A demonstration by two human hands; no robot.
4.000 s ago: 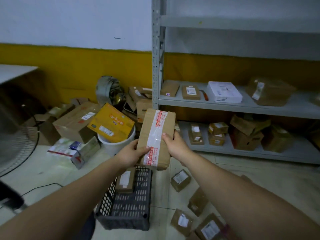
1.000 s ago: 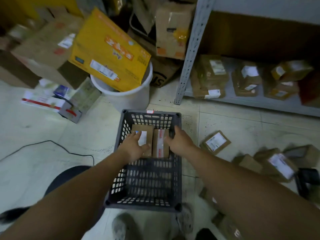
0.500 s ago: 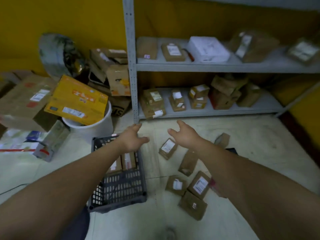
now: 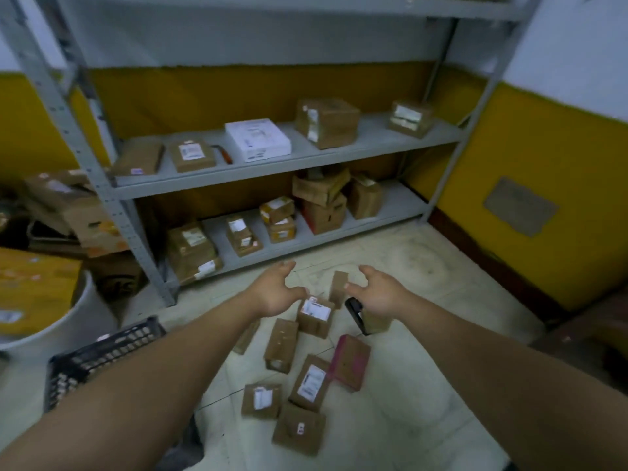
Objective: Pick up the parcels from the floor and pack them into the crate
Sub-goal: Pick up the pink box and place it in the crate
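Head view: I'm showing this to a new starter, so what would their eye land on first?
The left hand and right hand, both open, reach over brown parcels scattered on the pale floor. Behind stands a grey shelf rack holding more boxes; the black crate sits at lower left.

Several small brown cardboard parcels (image 4: 281, 345), most bearing white labels, lie scattered close together on the pale tiled floor (image 4: 424, 385). One reddish cardboard parcel (image 4: 350, 362) lies among them. A black slatted plastic crate (image 4: 102, 355) stands to their left, only partly visible.
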